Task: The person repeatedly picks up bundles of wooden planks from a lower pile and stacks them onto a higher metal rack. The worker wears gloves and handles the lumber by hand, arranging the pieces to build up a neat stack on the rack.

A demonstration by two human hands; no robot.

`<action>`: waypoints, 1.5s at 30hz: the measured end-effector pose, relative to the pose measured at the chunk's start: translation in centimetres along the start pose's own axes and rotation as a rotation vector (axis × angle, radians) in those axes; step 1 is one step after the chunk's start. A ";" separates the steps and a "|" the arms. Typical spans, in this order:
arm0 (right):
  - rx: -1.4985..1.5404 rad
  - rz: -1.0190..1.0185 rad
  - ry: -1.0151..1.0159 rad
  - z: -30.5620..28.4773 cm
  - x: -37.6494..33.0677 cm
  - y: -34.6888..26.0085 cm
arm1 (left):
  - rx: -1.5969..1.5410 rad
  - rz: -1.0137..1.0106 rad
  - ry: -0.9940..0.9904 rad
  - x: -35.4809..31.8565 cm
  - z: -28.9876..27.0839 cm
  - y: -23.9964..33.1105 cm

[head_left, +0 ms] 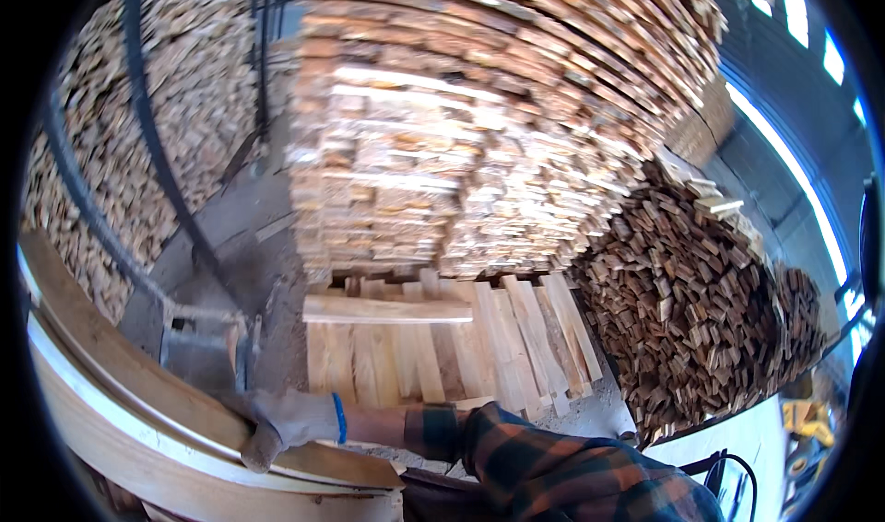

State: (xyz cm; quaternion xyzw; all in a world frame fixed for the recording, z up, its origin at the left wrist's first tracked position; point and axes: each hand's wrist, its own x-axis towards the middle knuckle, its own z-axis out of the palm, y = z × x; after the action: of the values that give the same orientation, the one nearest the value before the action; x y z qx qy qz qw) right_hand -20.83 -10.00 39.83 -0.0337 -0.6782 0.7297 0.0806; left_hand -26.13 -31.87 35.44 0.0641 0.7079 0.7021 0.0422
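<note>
My right hand (293,422), in a pale work glove with a blue cuff, reaches across to the left from a plaid sleeve (562,462). It is closed over a long wooden board (147,375) at the lower left, the thumb on the near side and the other fingers partly hidden behind. Beside that board, closer to me, lies another long pale timber (194,467). My left hand is out of view.
A tall stack of sawn boards (396,181) stands ahead. Before it lies a row of planks (396,361) with one plank (387,310) across them. Heaps of wood offcuts (701,301) rise at right and left. A metal frame (152,126) stands at left.
</note>
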 end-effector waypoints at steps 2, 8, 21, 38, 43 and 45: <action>-0.099 -0.039 0.060 -4.8 -2.5 -4.1 | 0.083 0.222 -0.152 1.1 4.0 -0.6; -0.256 -0.214 0.475 -19.7 -9.3 -9.1 | -0.416 0.035 -0.569 2.4 21.9 4.4; -0.846 -0.334 0.670 -31.7 -27.9 2.4 | 0.499 1.081 -0.595 -0.7 34.6 -9.8; -1.027 0.415 0.766 -27.3 -36.3 23.2 | -0.396 -0.235 -0.979 -12.5 32.9 -28.8; -0.558 0.099 0.811 -26.8 -35.3 18.3 | -0.009 -0.006 -1.044 -7.9 26.6 -39.4; -0.274 0.088 0.752 -27.0 -36.3 17.2 | 0.245 -0.112 -1.395 -6.2 25.2 -37.4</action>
State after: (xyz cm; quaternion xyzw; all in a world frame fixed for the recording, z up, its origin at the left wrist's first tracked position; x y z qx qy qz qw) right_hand 17.97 9.49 18.46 -0.3377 -0.6904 0.5721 0.2863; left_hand -17.41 -8.07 -2.38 0.4666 0.5917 0.4096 0.5142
